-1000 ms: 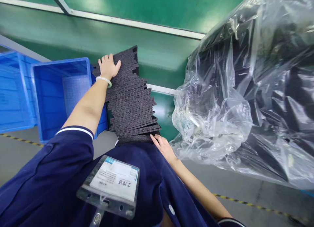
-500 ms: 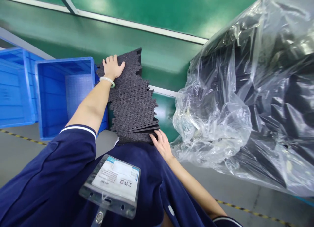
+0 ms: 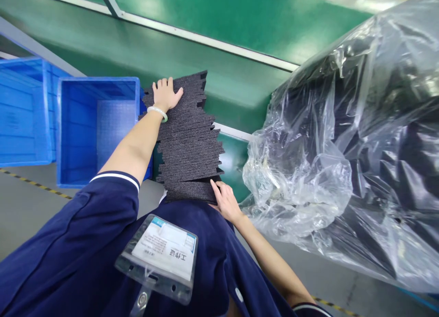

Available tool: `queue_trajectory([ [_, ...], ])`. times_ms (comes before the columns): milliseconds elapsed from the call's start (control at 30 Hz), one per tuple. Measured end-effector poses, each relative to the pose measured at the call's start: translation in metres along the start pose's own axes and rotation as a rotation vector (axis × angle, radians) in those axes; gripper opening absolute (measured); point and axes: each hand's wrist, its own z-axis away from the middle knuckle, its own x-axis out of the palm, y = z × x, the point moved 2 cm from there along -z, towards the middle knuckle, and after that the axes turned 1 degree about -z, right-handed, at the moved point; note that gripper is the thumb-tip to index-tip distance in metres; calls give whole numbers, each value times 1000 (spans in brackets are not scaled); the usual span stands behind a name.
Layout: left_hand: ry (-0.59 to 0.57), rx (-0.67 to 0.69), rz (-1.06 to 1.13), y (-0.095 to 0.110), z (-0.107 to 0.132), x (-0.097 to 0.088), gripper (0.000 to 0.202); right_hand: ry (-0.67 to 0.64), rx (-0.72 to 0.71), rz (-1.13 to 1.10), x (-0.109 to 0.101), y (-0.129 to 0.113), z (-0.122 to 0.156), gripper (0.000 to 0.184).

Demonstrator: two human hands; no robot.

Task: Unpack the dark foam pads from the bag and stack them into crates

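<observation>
A long row of black foam sheets (image 3: 188, 143), packed face to face with uneven ends, runs from my waist out over the green surface. My left hand (image 3: 166, 95) lies on the far part of the row, fingers spread, with a pale bangle at the wrist. At the near end, my right hand (image 3: 224, 200) grips the right end of a small bundle of black foam sheets (image 3: 190, 190). A dark wedge-shaped gap parts that bundle from the rest of the row. Some fingers of the right hand are hidden beneath the bundle.
Two blue plastic crates stand at the left, the nearer crate (image 3: 99, 80) beside the foam. At the right, a large stack of black material sits under a clear plastic bag (image 3: 298, 170). A white rail (image 3: 212, 41) crosses the green surface. A badge (image 3: 164, 250) hangs at my front.
My right hand has closed round the near bundle's end, and the gap behind that bundle is wider. The left hand keeps its place on the foam. The whole view has shifted slightly.
</observation>
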Motion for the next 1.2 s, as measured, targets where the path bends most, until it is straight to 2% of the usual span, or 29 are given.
queue_trajectory([
  [67, 10, 2, 11, -1, -1, 1, 84, -25, -25, -32, -5, 4, -7, 86],
  [133, 26, 8, 18, -1, -1, 2, 80, -51, -28, -39, -7, 7, -15, 88],
  [333, 27, 16, 23, -2, 0, 4, 76, -79, 40, 100, -2, -1, -28, 74],
  [567, 10, 12, 67, -2, 0, 3, 76, 86, 73, 206, -1, -13, -25, 55],
  [700, -3, 15, 90, -2, 1, 3, 77, 106, 34, 186, 0, -11, -35, 46],
  [900, 21, 17, 71, -1, 3, 4, 76, 123, 3, 129, 6, -8, -33, 49],
  [1100, 20, 13, 103, -3, 1, 4, 77, 124, 151, 195, 4, -10, -53, 67],
  [1200, 24, 13, 111, -2, 1, 5, 76, 102, 166, 229, 6, -11, -62, 69],
])
